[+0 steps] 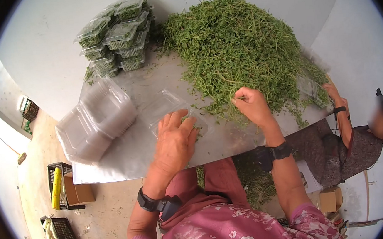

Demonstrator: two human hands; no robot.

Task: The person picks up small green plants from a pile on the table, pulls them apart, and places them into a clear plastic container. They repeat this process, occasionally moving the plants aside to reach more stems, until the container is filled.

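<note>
A large heap of green stems and leaves point(240, 47) covers the back right of the metal table point(127, 164). My right hand point(253, 107) is at the heap's front edge, thumb and index finger pinched on a thin green stem. Left of it, my left hand point(174, 137) reaches over an open clear plastic box point(165, 104), its fingers curled around a few green sprigs. Part of the box is hidden under that hand. Nested empty clear boxes point(96, 121) lie at the table's left.
Filled, closed boxes point(120, 34) are stacked at the back left. At the right a co-worker point(358, 146) has a hand beside another clear box point(308, 86). Black crates point(63, 237) and a cardboard box point(78, 189) stand on the floor at left.
</note>
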